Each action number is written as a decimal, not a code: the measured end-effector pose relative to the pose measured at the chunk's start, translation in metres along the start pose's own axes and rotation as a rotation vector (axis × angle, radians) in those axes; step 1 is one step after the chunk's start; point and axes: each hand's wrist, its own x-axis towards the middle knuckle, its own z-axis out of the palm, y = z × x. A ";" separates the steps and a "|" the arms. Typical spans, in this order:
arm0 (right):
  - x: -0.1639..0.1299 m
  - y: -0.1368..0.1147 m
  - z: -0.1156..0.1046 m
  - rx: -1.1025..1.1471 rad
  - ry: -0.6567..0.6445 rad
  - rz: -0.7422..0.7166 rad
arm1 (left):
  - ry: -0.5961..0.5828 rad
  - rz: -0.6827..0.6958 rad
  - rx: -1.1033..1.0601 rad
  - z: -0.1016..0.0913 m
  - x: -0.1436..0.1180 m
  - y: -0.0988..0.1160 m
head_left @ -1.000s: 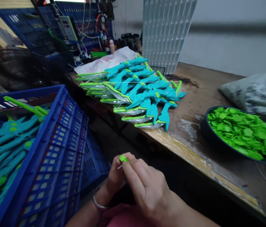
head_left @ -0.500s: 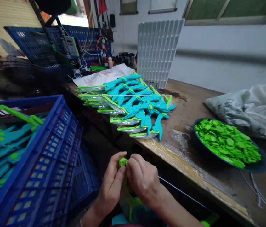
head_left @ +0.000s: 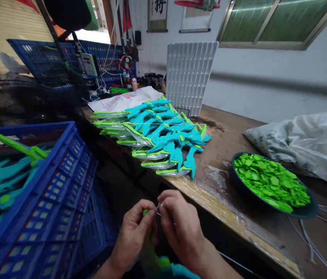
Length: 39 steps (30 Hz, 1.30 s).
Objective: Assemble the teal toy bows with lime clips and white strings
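Observation:
Low in the view, in front of the table edge, my left hand (head_left: 132, 236) grips the green tip of a teal and green plastic toy (head_left: 154, 263) that runs down toward my lap. My right hand (head_left: 180, 226) meets it fingertip to fingertip and pinches a thin white string (head_left: 158, 208) at that green tip. Most of the toy is hidden behind my hands.
A row of bagged teal and green toys (head_left: 157, 137) lies on the wooden table (head_left: 238, 128). A dark bowl (head_left: 302, 212) holds several small green pieces (head_left: 270, 182). A blue crate (head_left: 47, 205) of toys stands at left. White sack (head_left: 305, 145), white ribbed tray (head_left: 189, 75), fan (head_left: 9, 100).
The camera has tilted upward, so my hands sit lower in the view. My fingers have shifted on the green tip, and the white string now shows between them.

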 end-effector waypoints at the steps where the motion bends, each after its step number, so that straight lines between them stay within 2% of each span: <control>1: -0.005 0.000 0.003 -0.017 -0.040 -0.020 | 0.006 0.000 -0.005 0.001 0.000 0.001; 4: -0.014 -0.001 0.005 -0.018 -0.100 -0.013 | 0.000 -0.013 0.001 0.002 0.000 0.003; 6: -0.016 0.000 0.004 0.067 -0.119 0.065 | 0.001 -0.024 0.016 0.002 -0.002 0.002; 8: -0.016 0.003 0.003 0.220 -0.136 0.224 | 0.009 -0.018 0.017 0.003 -0.004 0.001; 13: -0.017 0.012 0.005 0.807 -0.197 0.781 | -0.015 0.008 -0.040 0.003 -0.005 0.001; 16: -0.020 0.015 0.009 0.962 -0.214 0.909 | -0.067 0.004 -0.099 0.000 -0.002 0.000; 19: -0.026 0.018 0.014 0.945 -0.180 0.857 | -0.121 0.004 -0.149 -0.004 0.001 -0.001; 25: -0.031 0.021 0.015 0.521 -0.106 0.453 | -0.050 -0.056 -0.122 -0.003 0.003 -0.002; 30: -0.025 0.012 0.001 0.476 -0.213 0.370 | -0.042 -0.104 -0.090 -0.002 0.004 -0.003; 36: -0.023 0.012 0.001 0.385 -0.175 0.154 | -0.139 -0.148 -0.175 -0.004 0.007 -0.005; 39: -0.027 0.013 0.006 0.283 -0.178 0.094 | -0.128 -0.162 -0.193 -0.004 0.008 -0.005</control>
